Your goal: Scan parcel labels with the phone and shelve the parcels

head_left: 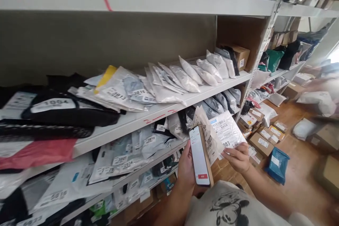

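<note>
My left hand (186, 167) is closed around a smartphone (199, 160) in a brown case, its lit screen facing me with a red button near the bottom. Between the fingers of my right hand (238, 158) is the lower edge of a white parcel bag (227, 129), whose printed label ends in 003. A second, off-white parcel bag (210, 144) marked 3007 stands partly behind the phone, close to my right fingertips. Whether the left fingers also grip that bag is hidden by the phone.
Packed parcels (185, 77) lean in a row on the middle shelf (169, 111), left and ahead of me. More labelled bags (132, 159) fill the lower shelf. Cardboard boxes (261, 143) and a blue parcel (277, 166) lie on the wooden floor at right. A metal upright (261, 56) divides the racks.
</note>
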A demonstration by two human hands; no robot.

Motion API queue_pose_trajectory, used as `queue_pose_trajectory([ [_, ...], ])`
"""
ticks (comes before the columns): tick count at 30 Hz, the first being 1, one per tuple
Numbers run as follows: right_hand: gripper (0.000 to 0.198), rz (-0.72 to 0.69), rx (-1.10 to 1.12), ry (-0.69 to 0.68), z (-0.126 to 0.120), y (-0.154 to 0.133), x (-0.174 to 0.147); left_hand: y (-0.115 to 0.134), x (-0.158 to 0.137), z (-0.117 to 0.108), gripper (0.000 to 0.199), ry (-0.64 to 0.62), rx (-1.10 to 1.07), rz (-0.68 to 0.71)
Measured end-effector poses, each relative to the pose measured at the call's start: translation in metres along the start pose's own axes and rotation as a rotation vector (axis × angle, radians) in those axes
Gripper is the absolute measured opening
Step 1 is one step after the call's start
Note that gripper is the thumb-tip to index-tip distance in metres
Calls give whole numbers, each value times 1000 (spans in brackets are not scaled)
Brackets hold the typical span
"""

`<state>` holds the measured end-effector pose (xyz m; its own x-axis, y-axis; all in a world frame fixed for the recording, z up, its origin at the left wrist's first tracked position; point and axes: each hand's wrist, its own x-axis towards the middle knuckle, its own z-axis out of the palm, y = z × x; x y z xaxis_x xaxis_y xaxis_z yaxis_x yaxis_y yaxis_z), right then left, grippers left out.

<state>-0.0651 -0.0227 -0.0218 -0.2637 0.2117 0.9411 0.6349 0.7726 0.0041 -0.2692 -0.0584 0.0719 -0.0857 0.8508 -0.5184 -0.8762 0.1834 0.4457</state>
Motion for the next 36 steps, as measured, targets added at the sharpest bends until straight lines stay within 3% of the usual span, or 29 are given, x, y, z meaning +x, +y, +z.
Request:
queue_pose_trajectory([
  [3,36,37,-28,-46,-19,28,-13,-28,5,33,28,38,38,-25],
  [7,40,75,-24,-50,-42,60,-33,-71,19,62,25,-26,48,-70],
  [13,32,119,90,-40,-77,95,-57,-136,38,94,32,-262,97,-234],
  [17,21,188,-34,-38,-107,113,-67,-163,35,122,41,-210,164,-283],
  [20,18,316,-98,41,-130,123,-72,-175,39,134,35,-189,219,-299],
  [25,22,888,65,210,-147,139,-78,-187,62,139,35,-198,272,-381],
  [28,27,1107,261,278,-144,147,-77,-188,75,146,39,-282,288,-438],
  [31,28,1185,240,343,-140,151,-72,-184,89,157,34,-282,314,-460],
  [36,21,1159,108,435,-127,152,-51,-168,131,174,25,-257,261,-457],
])
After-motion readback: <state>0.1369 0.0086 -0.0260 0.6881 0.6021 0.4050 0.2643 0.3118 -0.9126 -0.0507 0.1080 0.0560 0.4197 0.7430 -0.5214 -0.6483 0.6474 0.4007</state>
